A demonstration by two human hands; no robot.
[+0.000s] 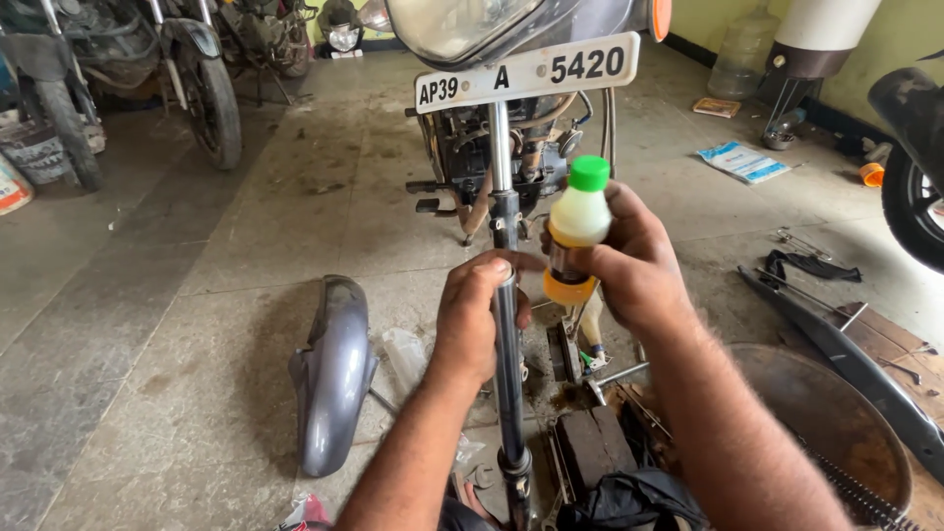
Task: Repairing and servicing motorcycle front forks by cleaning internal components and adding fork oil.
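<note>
My left hand (470, 317) is wrapped around an upright metal fork tube (508, 383) that rises to the front of a motorcycle (511, 147) with no front wheel. My right hand (634, 261) holds a small plastic bottle (578, 221) upright just right of the tube. The bottle has a green cap, a pale upper part and a yellow-orange band at the bottom. The two hands are close together, thumbs nearly touching.
A detached grey mudguard (332, 374) lies on the concrete floor at left. A round rusty pan (836, 413), dark blocks (590, 447), a long dark bar (846, 354) and loose tools lie at right. Other motorcycles (197, 79) stand at back left, a tyre (914, 197) at far right.
</note>
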